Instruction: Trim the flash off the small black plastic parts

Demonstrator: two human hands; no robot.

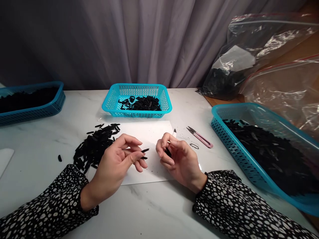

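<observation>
My left hand (122, 157) holds small black strips (145, 150) between its thumb and fingers, their ends sticking out to the right. Facing it, my right hand (178, 157) is curled round a thin white-tipped tool (174, 133) with a dark point, and a black piece (167, 152) shows between its fingers. Both hands are above a white sheet (152, 131), apart from each other. Left of the sheet, partly behind my left hand, lies a heap of black strips (96, 144). One loose strip (59, 158) is farther left.
A blue basket (137, 114) with black pieces stands at the back, another (53, 104) at the left, a larger one (239, 166) at the right. Pink thread snips (203, 139) and a dark loop (194, 146) lie right of the sheet. Plastic bags (264, 43) stand back right.
</observation>
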